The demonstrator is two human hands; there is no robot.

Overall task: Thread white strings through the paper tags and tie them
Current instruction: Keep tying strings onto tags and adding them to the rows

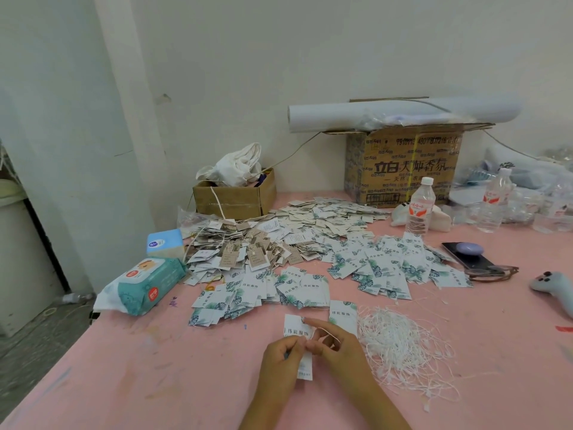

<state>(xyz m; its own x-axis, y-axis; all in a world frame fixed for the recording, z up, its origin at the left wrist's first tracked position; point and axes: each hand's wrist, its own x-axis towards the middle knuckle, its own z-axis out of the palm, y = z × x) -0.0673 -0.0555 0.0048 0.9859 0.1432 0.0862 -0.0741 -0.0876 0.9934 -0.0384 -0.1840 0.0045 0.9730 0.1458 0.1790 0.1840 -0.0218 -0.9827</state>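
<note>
Left hand [280, 352] grip pinching paper tag [293, 324], right hand [336, 342] grip pinching white string [322, 329] over it

Bare left hand [280, 354] and right hand [338, 343], forearms likewise bare, fingernails seemingly short

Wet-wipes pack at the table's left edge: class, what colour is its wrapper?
The wet-wipes pack is teal, with an orange-and-white label; head view.
</note>
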